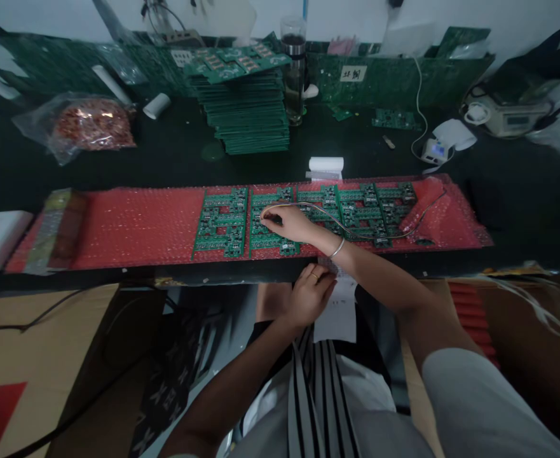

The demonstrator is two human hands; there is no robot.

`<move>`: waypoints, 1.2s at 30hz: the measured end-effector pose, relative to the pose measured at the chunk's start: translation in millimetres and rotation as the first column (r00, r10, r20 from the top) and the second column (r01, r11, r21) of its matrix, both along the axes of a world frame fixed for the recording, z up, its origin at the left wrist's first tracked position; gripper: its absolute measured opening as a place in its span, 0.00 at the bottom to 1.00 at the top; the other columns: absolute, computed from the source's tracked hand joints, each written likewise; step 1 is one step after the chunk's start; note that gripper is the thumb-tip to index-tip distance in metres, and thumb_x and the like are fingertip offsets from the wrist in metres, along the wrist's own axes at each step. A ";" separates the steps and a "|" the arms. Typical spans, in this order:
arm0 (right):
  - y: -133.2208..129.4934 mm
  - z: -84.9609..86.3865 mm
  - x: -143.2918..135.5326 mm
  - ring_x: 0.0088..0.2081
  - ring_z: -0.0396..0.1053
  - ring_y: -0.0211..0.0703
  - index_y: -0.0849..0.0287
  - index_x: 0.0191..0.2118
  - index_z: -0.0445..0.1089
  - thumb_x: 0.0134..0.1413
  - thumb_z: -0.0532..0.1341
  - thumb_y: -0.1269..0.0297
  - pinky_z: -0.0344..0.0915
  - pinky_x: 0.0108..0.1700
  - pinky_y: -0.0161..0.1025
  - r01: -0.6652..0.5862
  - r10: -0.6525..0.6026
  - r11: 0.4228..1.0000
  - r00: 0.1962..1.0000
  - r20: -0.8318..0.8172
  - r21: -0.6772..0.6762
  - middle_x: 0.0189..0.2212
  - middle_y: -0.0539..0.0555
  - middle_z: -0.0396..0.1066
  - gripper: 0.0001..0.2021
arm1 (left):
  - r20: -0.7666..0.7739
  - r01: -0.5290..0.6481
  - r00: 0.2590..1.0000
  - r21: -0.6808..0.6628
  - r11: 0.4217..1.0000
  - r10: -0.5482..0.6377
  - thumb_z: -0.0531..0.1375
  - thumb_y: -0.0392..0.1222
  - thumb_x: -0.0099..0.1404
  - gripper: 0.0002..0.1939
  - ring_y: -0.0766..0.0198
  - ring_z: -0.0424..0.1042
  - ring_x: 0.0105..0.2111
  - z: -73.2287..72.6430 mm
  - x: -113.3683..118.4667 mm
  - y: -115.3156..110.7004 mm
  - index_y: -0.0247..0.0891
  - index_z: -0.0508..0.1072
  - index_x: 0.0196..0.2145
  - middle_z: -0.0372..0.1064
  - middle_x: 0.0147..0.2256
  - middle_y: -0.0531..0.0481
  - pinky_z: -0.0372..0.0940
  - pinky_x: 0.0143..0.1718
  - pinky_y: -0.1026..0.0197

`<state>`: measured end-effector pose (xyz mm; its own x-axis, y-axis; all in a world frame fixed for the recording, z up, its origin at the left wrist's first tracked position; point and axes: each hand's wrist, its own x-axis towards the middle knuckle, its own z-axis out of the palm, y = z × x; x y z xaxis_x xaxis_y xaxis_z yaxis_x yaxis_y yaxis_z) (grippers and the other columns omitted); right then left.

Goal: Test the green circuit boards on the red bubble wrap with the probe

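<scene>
Several green circuit boards (pixel 222 221) lie side by side on a strip of red bubble wrap (pixel 136 226) along the front of a dark workbench. My right hand (pixel 293 224) reaches over the second board from the left, its fingers pinched on the end of a thin wire probe (pixel 394 234) whose lead loops back to the right across the boards. Below the bench edge, my left hand (pixel 309 294) has its fingers closed on a white paper sheet (pixel 337 312) that hangs over my lap.
A tall stack of green boards (pixel 246 105) stands at the back centre, a glass bottle (pixel 293 70) beside it. A bag of reddish parts (pixel 91 124) lies back left. A small white meter (pixel 436 149) sits at right. Cardboard boxes (pixel 41 356) stand below the bench.
</scene>
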<state>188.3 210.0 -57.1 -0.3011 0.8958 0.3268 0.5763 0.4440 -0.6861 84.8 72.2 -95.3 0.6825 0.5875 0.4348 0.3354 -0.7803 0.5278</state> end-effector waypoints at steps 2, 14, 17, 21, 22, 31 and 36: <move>-0.3 0.1 0.0 0.47 0.73 0.41 0.56 0.41 0.73 0.64 0.58 0.64 0.68 0.51 0.41 0.003 -0.003 1.000 1.000 -0.001 -0.002 0.45 0.52 0.77 0.06 | 0.057 -0.016 0.998 -0.023 1.000 0.017 0.56 0.37 0.71 0.08 0.58 0.68 0.42 -1.5 -0.2 -1.9 0.38 0.76 0.41 0.71 0.40 0.45 0.70 0.44 0.55; -0.7 -0.7 -0.3 0.48 0.72 0.42 0.56 0.39 0.74 0.64 0.59 0.65 0.66 0.54 0.42 0.019 -0.020 0.999 1.000 0.012 0.044 0.43 0.52 0.77 0.06 | 0.137 -0.009 0.990 -0.088 0.996 0.021 0.57 0.35 0.69 0.08 0.58 0.69 0.44 -3.5 -0.4 -7.4 0.40 0.77 0.38 0.74 0.39 0.45 0.69 0.45 0.53; -1.1 -1.4 -0.8 0.47 0.73 0.43 0.57 0.38 0.74 0.64 0.59 0.66 0.65 0.54 0.43 0.003 0.000 0.997 1.000 -0.028 0.079 0.42 0.52 0.78 0.06 | 0.238 -0.008 0.970 -0.190 0.982 0.054 0.59 0.34 0.67 0.06 0.59 0.69 0.41 5.6 2.4 -11.8 0.39 0.75 0.35 0.73 0.37 0.46 0.68 0.43 0.55; -3.2 -1.6 -0.3 0.45 0.73 0.42 0.57 0.37 0.72 0.64 0.58 0.64 0.67 0.52 0.42 0.051 -0.032 0.992 0.987 -0.158 0.119 0.40 0.53 0.77 0.07 | 0.304 -0.004 0.945 -0.347 0.938 0.117 0.60 0.32 0.65 0.05 0.62 0.71 0.39 30.0 -8.5 -1.0 0.39 0.74 0.35 0.73 0.36 0.48 0.67 0.42 0.59; -3.7 -2.0 0.4 0.45 0.73 0.42 0.56 0.36 0.72 0.64 0.58 0.64 0.67 0.52 0.43 0.094 -0.067 0.987 0.977 -0.201 0.128 0.40 0.53 0.77 0.07 | 0.304 -0.018 0.943 -0.362 0.932 0.137 0.59 0.32 0.65 0.05 0.62 0.72 0.39 36.9 -15.1 9.2 0.39 0.74 0.35 0.73 0.37 0.48 0.67 0.43 0.60; -0.3 -13.0 4.5 0.44 0.71 0.46 0.56 0.38 0.66 0.65 0.53 0.59 0.66 0.50 0.46 0.292 -0.263 0.954 0.922 -0.286 0.065 0.39 0.56 0.73 0.08 | -0.085 -0.292 0.956 -0.203 0.935 0.280 0.57 0.34 0.63 0.05 0.59 0.73 0.40 68.8 -78.7 174.5 0.37 0.74 0.31 0.74 0.35 0.47 0.65 0.47 0.58; -5.2 -7.6 0.4 0.44 0.70 0.47 0.55 0.36 0.64 0.67 0.50 0.60 0.65 0.51 0.47 0.269 -0.248 0.961 0.944 -0.219 0.068 0.37 0.56 0.72 0.10 | -0.397 -0.274 0.892 -0.094 0.957 0.216 0.55 0.33 0.62 0.09 0.57 0.73 0.39 70.2 -74.2 209.5 0.34 0.76 0.33 0.75 0.37 0.43 0.66 0.44 0.58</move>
<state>188.6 204.8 -64.7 0.0199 0.8954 0.4448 0.5303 0.3678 -0.7639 10.6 281.7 -25.2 0.6044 0.7935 0.0706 0.7027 -0.5728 0.4220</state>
